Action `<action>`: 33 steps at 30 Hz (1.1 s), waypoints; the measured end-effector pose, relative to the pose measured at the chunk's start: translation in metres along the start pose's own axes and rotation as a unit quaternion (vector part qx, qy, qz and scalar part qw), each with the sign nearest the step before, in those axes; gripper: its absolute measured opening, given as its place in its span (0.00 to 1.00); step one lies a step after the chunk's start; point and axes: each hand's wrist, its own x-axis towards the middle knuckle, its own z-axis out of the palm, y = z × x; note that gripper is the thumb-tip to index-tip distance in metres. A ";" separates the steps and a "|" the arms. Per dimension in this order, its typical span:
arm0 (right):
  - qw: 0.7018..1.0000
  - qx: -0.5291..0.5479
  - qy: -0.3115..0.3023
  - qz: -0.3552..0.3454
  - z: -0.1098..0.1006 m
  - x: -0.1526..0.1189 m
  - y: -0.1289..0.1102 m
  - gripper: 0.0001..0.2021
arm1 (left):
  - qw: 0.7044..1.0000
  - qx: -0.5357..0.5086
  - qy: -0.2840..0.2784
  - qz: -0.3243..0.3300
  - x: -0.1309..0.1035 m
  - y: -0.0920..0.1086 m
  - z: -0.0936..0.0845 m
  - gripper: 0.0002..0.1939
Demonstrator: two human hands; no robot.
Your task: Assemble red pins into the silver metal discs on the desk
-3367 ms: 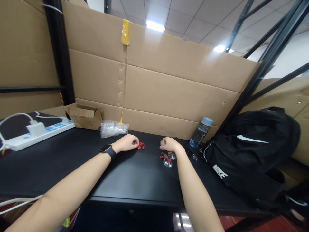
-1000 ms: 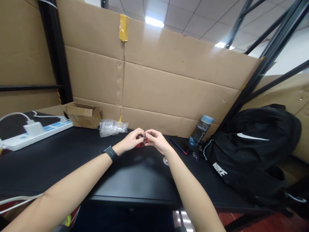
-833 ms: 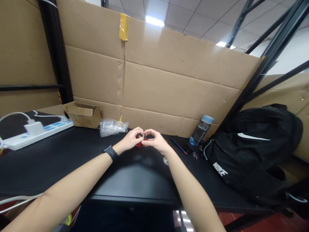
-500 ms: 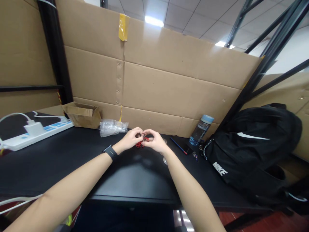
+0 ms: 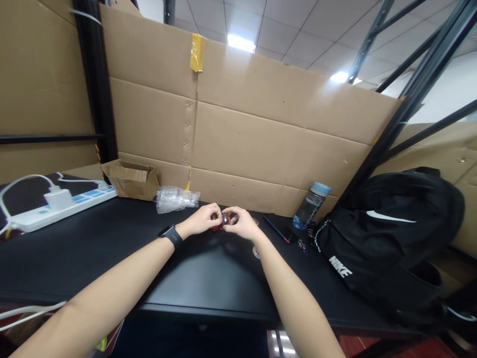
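Observation:
Both hands meet over the far middle of the black table. My right hand [image 5: 240,223] is curled with its fingertips around the edge of a small, round, shiny dark piece [image 5: 225,218]. From the left, my left hand [image 5: 205,218] is closed in a pinch at the same piece, its wrist in a dark watch [image 5: 170,236]. Small red bits [image 5: 216,228] show beneath and between the fingers, too small to make out their kind. A small clear disc [image 5: 256,252] lies by my right wrist. Another round piece is partly hidden behind my right hand.
A crumpled clear plastic wrapper [image 5: 177,200], an open cardboard box [image 5: 132,180] and a white power strip [image 5: 67,208] lie to the left. At right are a blue-and-red pen [image 5: 276,229], keys [image 5: 302,246], a water bottle [image 5: 310,206] and a black backpack [image 5: 387,238]. Cardboard [image 5: 238,139] walls the back.
My fingers have shifted, and the round shiny piece now shows between my hands. Fewer red bits show below them. The view has tilted slightly.

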 end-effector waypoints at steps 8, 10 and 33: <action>0.999 0.042 -0.025 -0.004 -0.001 0.001 0.000 0.24 | 1.000 0.013 -0.023 0.005 -0.001 0.007 -0.004 0.06; 0.998 0.051 -0.029 0.000 -0.001 0.001 0.000 0.24 | 1.000 0.017 -0.025 0.006 -0.001 0.008 -0.004 0.06; 0.916 -0.359 0.054 0.174 -0.032 -0.003 0.043 0.21 | 0.985 0.125 -0.107 -0.053 -0.008 -0.022 -0.011 0.05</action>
